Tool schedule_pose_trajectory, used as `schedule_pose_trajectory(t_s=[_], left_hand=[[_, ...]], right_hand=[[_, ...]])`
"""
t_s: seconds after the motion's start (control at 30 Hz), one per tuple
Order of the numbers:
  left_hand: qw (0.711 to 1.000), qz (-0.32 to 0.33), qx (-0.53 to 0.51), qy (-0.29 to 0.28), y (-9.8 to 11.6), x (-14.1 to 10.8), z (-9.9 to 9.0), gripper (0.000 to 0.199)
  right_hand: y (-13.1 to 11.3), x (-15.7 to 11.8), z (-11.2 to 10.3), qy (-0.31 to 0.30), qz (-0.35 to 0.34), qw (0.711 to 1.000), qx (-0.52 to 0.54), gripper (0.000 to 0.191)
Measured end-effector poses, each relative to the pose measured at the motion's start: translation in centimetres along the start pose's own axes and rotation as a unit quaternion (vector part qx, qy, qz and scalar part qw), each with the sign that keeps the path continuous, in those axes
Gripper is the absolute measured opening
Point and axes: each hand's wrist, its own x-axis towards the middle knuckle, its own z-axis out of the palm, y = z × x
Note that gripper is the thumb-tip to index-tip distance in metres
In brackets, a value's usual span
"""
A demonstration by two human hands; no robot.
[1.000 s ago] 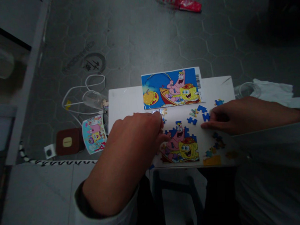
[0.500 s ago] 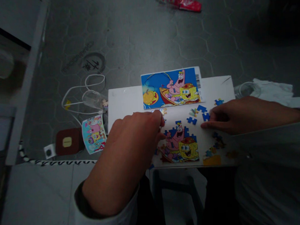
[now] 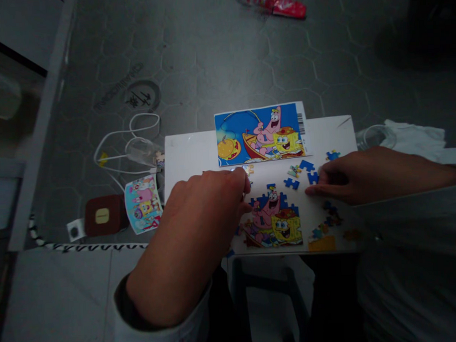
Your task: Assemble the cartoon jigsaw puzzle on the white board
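A partly joined jigsaw puzzle [image 3: 273,219] with a pink starfish and a yellow square character lies on the white box-like table [image 3: 191,155]. My left hand [image 3: 214,202] is over the puzzle's upper left side, thumb and finger pinched together; what they hold, if anything, is hidden. My right hand [image 3: 345,176] rests at the right, its thumb and fingertips closed about a blue puzzle piece [image 3: 313,178]. Close by lie another blue piece [image 3: 291,183] and a further blue piece [image 3: 307,165]. The picture card [image 3: 260,134] showing the same scene lies behind the puzzle.
Loose pieces [image 3: 332,214] and a yellow piece [image 3: 322,243] lie at the table's lower right. On the left are a sticker-like card [image 3: 143,202], a brown box [image 3: 104,215] and a white cable [image 3: 113,133]. A clear cup [image 3: 379,135] stands right, a red package [image 3: 289,7] far back.
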Motion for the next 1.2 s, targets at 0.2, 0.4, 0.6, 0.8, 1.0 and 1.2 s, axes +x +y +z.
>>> schedule_pose_trajectory(t_s=[0.2, 0.4, 0.6, 0.8, 1.0, 1.2], left_hand=[[1.0, 0.005, 0.0, -0.004, 0.1, 0.1, 0.1, 0.011], [1.0, 0.015, -0.001, 0.008, -0.1, 0.0, 0.3, 0.01], [1.0, 0.013, -0.003, 0.002, -0.1, 0.0, 0.3, 0.009], [1.0, 0.018, -0.008, -0.015, 0.1, 0.0, -0.2, 0.012], [1.0, 0.019, -0.01, -0.014, 0.0, 0.0, -0.3, 0.011], [1.0, 0.019, -0.013, -0.02, 0.0, -0.1, -0.2, 0.01]], right_hand=[[0.3, 0.3, 0.3, 0.007, -0.009, 1.0, 0.004, 0.037], [0.0, 0.0, 0.1, 0.004, -0.008, 1.0, 0.003, 0.038], [0.0, 0.1, 0.0, -0.01, 0.006, 1.0, 0.002, 0.036], [0.6, 0.3, 0.3, 0.012, -0.025, 1.0, 0.003, 0.045], [1.5, 0.8, 0.8, 0.03, -0.066, 0.997, 0.002, 0.054], [1.3, 0.7, 0.7, 0.024, -0.047, 0.999, 0.005, 0.048]])
